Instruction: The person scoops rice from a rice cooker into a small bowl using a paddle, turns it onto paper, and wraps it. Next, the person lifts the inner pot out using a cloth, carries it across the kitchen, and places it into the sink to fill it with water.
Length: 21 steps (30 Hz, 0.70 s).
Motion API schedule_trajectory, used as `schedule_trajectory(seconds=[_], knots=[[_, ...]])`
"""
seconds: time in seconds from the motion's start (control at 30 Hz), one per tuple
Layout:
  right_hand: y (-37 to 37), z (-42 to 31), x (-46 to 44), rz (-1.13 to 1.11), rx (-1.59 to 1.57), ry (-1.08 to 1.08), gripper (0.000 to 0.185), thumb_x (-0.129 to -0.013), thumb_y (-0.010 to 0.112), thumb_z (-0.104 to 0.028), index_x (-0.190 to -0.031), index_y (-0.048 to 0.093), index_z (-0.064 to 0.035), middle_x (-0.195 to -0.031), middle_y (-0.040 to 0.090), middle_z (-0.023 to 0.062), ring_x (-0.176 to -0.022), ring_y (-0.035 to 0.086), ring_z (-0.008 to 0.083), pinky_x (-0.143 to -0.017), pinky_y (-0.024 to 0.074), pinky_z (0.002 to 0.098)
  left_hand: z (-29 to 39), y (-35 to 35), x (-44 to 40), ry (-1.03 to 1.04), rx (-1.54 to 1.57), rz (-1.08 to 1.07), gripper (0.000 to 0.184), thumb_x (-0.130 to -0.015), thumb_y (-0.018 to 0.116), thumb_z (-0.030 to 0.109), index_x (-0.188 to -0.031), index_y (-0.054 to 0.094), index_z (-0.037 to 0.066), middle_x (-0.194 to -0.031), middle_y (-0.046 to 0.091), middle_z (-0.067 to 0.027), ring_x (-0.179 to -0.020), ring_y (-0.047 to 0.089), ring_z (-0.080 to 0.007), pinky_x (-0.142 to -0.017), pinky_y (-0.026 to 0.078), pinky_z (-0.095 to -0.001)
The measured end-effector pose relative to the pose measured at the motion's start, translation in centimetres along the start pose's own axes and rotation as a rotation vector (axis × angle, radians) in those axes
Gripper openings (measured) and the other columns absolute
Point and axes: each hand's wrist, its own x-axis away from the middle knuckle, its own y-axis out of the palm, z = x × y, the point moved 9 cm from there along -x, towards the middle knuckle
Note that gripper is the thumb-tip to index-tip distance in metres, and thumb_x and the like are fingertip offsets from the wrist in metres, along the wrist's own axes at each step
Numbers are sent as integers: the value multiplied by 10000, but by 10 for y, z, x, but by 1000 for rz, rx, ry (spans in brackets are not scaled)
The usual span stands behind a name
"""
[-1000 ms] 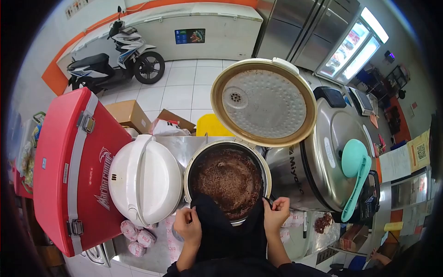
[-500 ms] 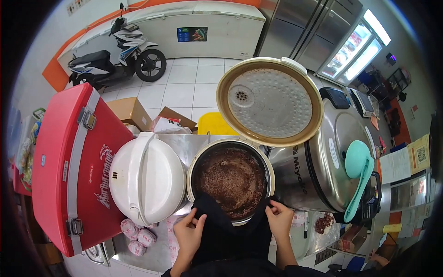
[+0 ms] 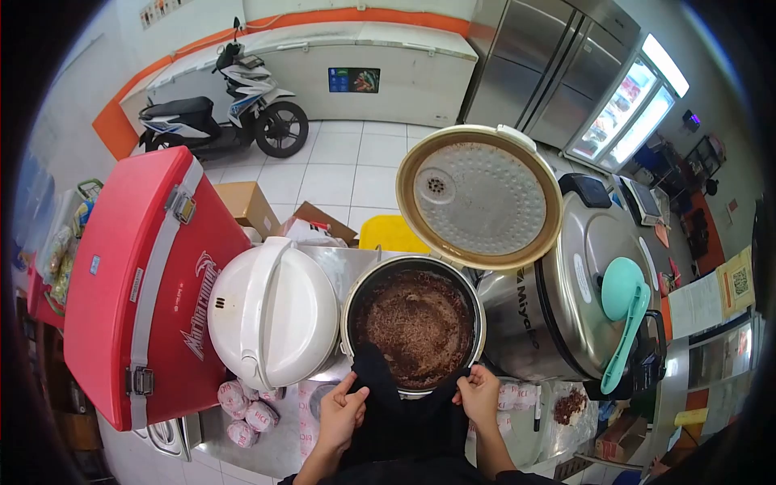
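My left hand [image 3: 343, 414] pinches one corner of a black cloth [image 3: 404, 424] between thumb and fingers. With a similar pinch, my right hand [image 3: 478, 394] grips the cloth's other side. Stretched between them, the cloth's upper edge sags in the middle, close to the front rim of an open rice cooker [image 3: 347, 319]. Dark reddish-brown cooked rice [image 3: 416, 327] fills part of the cooker's pot. Its raised lid [image 3: 485, 198] leans back behind it, inner plate facing me. I cannot tell whether the cloth touches the rim.
On the left stand a closed white rice cooker [image 3: 303, 315] and a red cooler box [image 3: 133, 283]. A steel Miyako cooker [image 3: 529, 323] stands right, with a turquoise rice paddle [image 3: 626, 347] on it. Several wrapped rice packets [image 3: 242, 412] lie at front left; a marker [image 3: 537, 408] is at right.
The view has shifted, so the surroundings appear lower and farther right. Both hands keep hold of the black cloth, and its edge has come down a little toward me, uncovering more front rim.
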Motion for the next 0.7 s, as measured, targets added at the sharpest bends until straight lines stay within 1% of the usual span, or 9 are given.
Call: schedule_trajectory(seconds=[0.1, 0.17, 0.2, 0.23, 0.3, 0.33, 0.43, 0.57, 0.7], knots=[[1, 4, 1, 20, -103, -20, 64, -753, 504, 69, -786, 488, 16, -563, 514, 46, -387, 512, 113, -348, 420, 213, -12, -1, 2, 32, 39, 27, 640, -854, 580, 71, -1362, 212, -55, -546, 437, 40, -417, 336, -26, -380, 259, -174], [1, 7, 4, 35, -165, -22, 52, -759, 511, 58, -801, 492, 35, -577, 519, 57, -397, 526, 125, -357, 441, 228, -9, -3, 4, 262, -136, 83, 596, -846, 595, 67, -1342, 285, -47, -629, 495, 33, -451, 375, -23, -402, 298, -171], [0, 9, 4, 58, -223, -12, 57, -765, 519, 47, -816, 495, 53, -591, 524, 68, -406, 540, 137, -367, 463, 243, -5, -6, 7, 367, -207, 158, 461, -806, 641, 70, -1225, 478, -33, -699, 558, -1, -460, 423, -42, -424, 337, -185], [1, 7, 5, 53, -224, -21, 57, -765, 519, 47, -816, 495, 53, -591, 524, 68, -406, 540, 137, -367, 463, 243, -7, -9, 6, 377, -204, 158, 461, -806, 641, 70, -1225, 478, -33, -699, 558, -1, -460, 423, -42, -424, 337, -185], [0, 11, 7, 107, -233, 62, 39, -782, 500, 34, -819, 497, 48, -578, 522, 64, -400, 539, 145, -365, 472, 252, 24, -3, 22, 709, -792, 311, 335, -755, 684, 82, -1057, 579, -18, -699, 588, -32, -442, 453, -78, -426, 355, -212], [0, 11, 7, 122, -239, 66, 43, -794, 492, 21, -826, 502, 47, -570, 526, 67, -395, 537, 149, -357, 468, 253, 32, -3, 25, 706, -845, 384, 211, -719, 708, 98, -889, 616, 12, -700, 595, -53, -433, 466, -113, -430, 363, -235], [0, 11, 7, 108, -216, 66, 46, -793, 504, 12, -823, 506, 47, -558, 524, 68, -386, 532, 149, -355, 466, 254, 43, 5, 20, 808, -1045, 423, 169, -723, 708, 107, -847, 633, 19, -683, 590, -41, -439, 473, -121, -432, 366, -249], [-9, 18, 2, 106, -163, 83, 51, -791, 519, 10, -821, 508, 50, -556, 534, 79, -382, 530, 145, -352, 462, 252, 45, 9, 20, 924, -1023, 411, 148, -740, 693, 113, -851, 653, 24, -702, 585, -40, -463, 491, -125, -437, 373, -260], [-14, 17, 0, 142, -93, 47, 59, -790, 543, 15, -818, 505, 50, -566, 550, 96, -385, 532, 137, -347, 452, 247, 39, 10, 22, 935, -912, 386, 269, -768, 661, 97, -1029, 637, 36, -781, 590, -45, -505, 511, -126, -447, 387, -256]])
